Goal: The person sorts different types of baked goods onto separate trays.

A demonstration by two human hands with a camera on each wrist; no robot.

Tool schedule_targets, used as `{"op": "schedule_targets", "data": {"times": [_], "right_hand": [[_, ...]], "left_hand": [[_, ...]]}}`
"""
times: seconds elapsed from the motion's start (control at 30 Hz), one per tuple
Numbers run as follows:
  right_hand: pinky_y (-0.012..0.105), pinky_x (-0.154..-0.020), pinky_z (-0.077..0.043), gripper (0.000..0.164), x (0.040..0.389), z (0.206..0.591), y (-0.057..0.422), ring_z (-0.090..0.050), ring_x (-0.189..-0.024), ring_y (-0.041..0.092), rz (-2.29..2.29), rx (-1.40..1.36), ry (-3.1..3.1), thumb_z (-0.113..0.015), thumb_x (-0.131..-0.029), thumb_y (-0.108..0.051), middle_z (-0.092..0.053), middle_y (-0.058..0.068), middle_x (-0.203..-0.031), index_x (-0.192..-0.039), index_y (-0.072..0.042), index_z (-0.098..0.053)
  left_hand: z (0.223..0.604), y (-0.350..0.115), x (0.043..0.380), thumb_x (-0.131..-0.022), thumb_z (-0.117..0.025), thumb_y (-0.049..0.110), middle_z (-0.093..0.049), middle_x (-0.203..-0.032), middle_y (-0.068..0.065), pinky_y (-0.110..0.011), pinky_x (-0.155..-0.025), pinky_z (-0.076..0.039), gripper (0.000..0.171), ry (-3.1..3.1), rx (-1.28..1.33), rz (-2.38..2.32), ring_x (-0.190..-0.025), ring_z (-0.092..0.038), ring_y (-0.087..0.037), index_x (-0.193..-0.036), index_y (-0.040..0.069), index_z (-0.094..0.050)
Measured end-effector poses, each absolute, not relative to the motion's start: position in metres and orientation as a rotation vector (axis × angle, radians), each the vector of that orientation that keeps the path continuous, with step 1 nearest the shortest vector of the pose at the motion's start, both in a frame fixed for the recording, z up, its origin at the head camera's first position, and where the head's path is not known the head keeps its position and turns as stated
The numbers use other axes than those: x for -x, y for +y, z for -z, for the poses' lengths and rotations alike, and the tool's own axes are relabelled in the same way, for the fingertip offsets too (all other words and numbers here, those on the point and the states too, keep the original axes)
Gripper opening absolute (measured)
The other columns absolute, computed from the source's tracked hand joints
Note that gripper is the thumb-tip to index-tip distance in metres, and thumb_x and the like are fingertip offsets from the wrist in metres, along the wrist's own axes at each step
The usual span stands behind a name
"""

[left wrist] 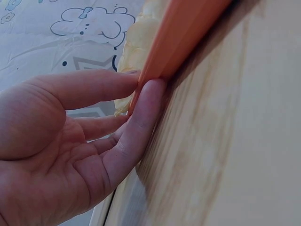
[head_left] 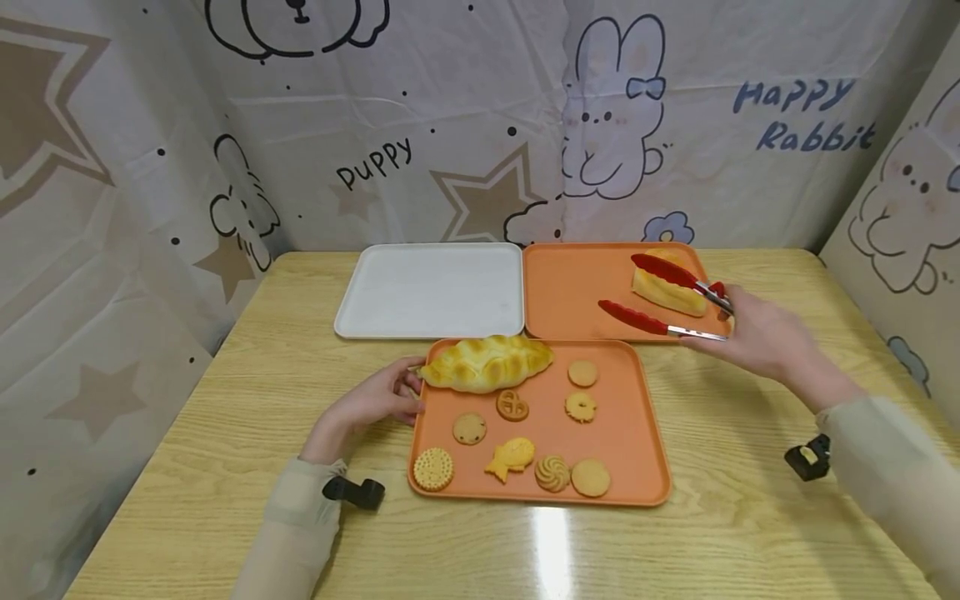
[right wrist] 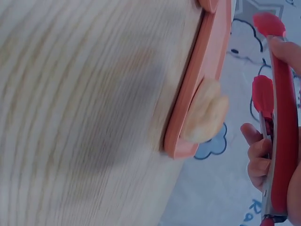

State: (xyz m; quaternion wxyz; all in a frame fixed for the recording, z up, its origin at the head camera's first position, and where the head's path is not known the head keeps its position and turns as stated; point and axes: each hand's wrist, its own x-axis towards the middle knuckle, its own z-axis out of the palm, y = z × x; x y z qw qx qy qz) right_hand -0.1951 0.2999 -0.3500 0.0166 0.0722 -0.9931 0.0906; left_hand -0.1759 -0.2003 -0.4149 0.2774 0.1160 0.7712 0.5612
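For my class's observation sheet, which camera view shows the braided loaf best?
The head view: the braided loaf shows its full length at the far-left corner of the near orange tray. The left wrist view catches only part, behind the tray's edge; the right wrist view misses it.

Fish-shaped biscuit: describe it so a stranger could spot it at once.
On the wooden table, find the front orange tray, whose left rim the left hand holds. Towards its near edge, the fish-shaped biscuit lies just left of the swirled biscuit. Its forked tail sets it apart from its round neighbours.
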Motion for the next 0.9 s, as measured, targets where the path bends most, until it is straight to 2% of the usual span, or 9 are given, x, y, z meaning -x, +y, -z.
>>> {"op": "schedule_targets", "data": {"times": [0.17, 0.37, 0.57, 0.77, 0.9], "right_hand": [[0.038, -0.05, -0.045, 0.091, 0.191, 0.351, 0.29, -0.056, -0.071, 0.029, -0.247, -0.307, -3.078, -0.056, -0.069, -0.072, -0.058, 0.02, -0.095, -0.121, 0.002, -0.039], [0.039, -0.051, -0.046, 0.081, 0.186, 0.352, 0.28, -0.054, -0.068, 0.027, -0.207, -0.396, -3.058, -0.056, -0.075, -0.065, -0.056, 0.016, -0.088, -0.117, 0.002, -0.04], [0.027, -0.041, -0.035, 0.068, 0.185, 0.354, 0.269, -0.043, -0.053, 0.018, -0.119, -0.522, -3.008, -0.061, -0.074, -0.061, -0.047, 0.005, -0.073, -0.103, -0.003, -0.041], [0.026, -0.04, -0.036, 0.06, 0.182, 0.354, 0.256, -0.044, -0.053, 0.015, -0.117, -0.635, -2.953, -0.065, -0.073, -0.057, -0.047, 0.002, -0.073, -0.098, -0.007, -0.043], [0.028, -0.042, -0.037, 0.06, 0.182, 0.357, 0.246, -0.045, -0.053, 0.015, -0.123, -0.71, -2.912, -0.066, -0.072, -0.057, -0.046, 0.001, -0.073, -0.101, -0.009, -0.044]], "left_hand": [[0.415, -0.2, 0.176, -0.083, -0.059, -0.003, -0.041, -0.102, -0.016, -0.033, -0.067, -0.055, 0.075, 2.073, -0.314, -1.501, -0.073, -0.054, -0.015, -0.144, 0.001, -0.015], [0.415, -0.2, 0.177, -0.083, -0.059, -0.003, -0.042, -0.102, -0.016, -0.033, -0.067, -0.055, 0.075, 2.079, -0.314, -1.497, -0.073, -0.054, -0.014, -0.144, 0.001, -0.015], [0.415, -0.2, 0.176, -0.083, -0.059, -0.003, -0.041, -0.102, -0.016, -0.032, -0.067, -0.055, 0.075, 2.073, -0.311, -1.498, -0.073, -0.053, -0.014, -0.144, 0.001, -0.014], [0.414, -0.2, 0.176, -0.084, -0.058, -0.002, -0.041, -0.102, -0.016, -0.032, -0.067, -0.055, 0.075, 2.063, -0.321, -1.501, -0.074, -0.054, -0.015, -0.144, 0.001, -0.013], [0.413, -0.2, 0.176, -0.084, -0.058, -0.002, -0.041, -0.102, -0.016, -0.033, -0.067, -0.055, 0.075, 2.068, -0.331, -1.493, -0.074, -0.054, -0.015, -0.144, 0.001, -0.013]]}}
